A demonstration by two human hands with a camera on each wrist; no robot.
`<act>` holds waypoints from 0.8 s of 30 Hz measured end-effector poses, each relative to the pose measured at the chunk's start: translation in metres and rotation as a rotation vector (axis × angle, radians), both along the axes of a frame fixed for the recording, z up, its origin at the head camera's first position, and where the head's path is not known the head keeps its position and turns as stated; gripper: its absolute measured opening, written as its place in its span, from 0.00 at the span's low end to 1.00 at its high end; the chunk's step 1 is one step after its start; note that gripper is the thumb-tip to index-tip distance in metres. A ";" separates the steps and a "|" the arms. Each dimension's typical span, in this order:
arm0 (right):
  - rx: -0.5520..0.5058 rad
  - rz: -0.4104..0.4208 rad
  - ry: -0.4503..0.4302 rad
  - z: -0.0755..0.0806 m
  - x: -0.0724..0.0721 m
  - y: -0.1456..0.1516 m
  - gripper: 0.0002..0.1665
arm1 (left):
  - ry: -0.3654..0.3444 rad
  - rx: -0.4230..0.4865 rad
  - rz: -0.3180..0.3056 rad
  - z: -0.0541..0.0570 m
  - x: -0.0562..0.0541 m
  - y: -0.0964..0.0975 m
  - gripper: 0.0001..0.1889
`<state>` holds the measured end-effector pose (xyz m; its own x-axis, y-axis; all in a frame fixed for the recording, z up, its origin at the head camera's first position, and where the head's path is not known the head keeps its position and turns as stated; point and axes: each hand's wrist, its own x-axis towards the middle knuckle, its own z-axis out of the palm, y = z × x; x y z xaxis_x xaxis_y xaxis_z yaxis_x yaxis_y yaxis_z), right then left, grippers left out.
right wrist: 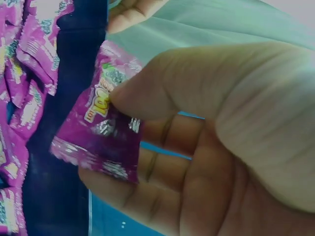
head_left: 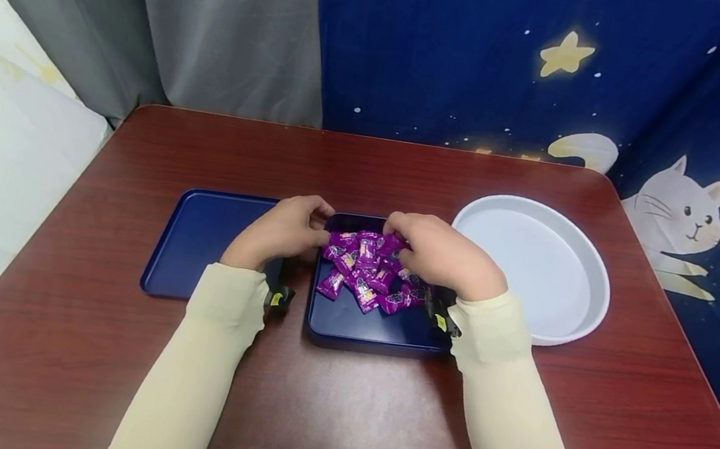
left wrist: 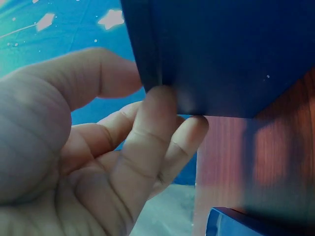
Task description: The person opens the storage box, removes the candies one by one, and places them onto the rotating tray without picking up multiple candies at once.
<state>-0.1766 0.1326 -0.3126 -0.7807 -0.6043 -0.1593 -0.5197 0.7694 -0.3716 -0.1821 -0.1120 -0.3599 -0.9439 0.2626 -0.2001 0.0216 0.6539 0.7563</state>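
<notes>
A dark blue rectangular box (head_left: pixel 374 329) sits at the middle of the table with a heap of purple-wrapped candies (head_left: pixel 364 274) inside. At its left side, my left hand (head_left: pixel 287 230) pinches the box wall (left wrist: pixel 152 44) between thumb and fingers, as the left wrist view shows. My right hand (head_left: pixel 447 256) is over the right part of the box. In the right wrist view, its thumb and fingers pinch one purple wrapped candy (right wrist: pixel 93 130) with printed lettering. That candy is mostly hidden by the hand in the head view.
Left of the box lies a shallow dark blue tray or lid (head_left: pixel 205 243), partly covered by the left hand and sleeve. A round white tray (head_left: pixel 597 298) stands to the right, close by the right forearm. Curtains (head_left: pixel 435 54) hang behind the brown table (head_left: pixel 336 416).
</notes>
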 end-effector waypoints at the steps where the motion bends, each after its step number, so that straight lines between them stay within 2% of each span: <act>1: -0.007 -0.001 0.004 0.001 0.000 0.000 0.20 | 0.005 0.000 0.001 0.000 0.000 0.000 0.23; 5: -0.027 -0.004 0.039 0.005 0.001 0.001 0.22 | 0.022 -0.015 -0.006 0.000 -0.002 -0.001 0.25; 12: -0.062 -0.014 0.081 0.010 -0.003 0.009 0.19 | 0.022 -0.019 -0.016 0.001 -0.004 -0.003 0.25; 24: -0.071 -0.089 0.110 0.009 -0.013 0.046 0.16 | 0.004 -0.004 -0.050 0.000 -0.004 -0.005 0.25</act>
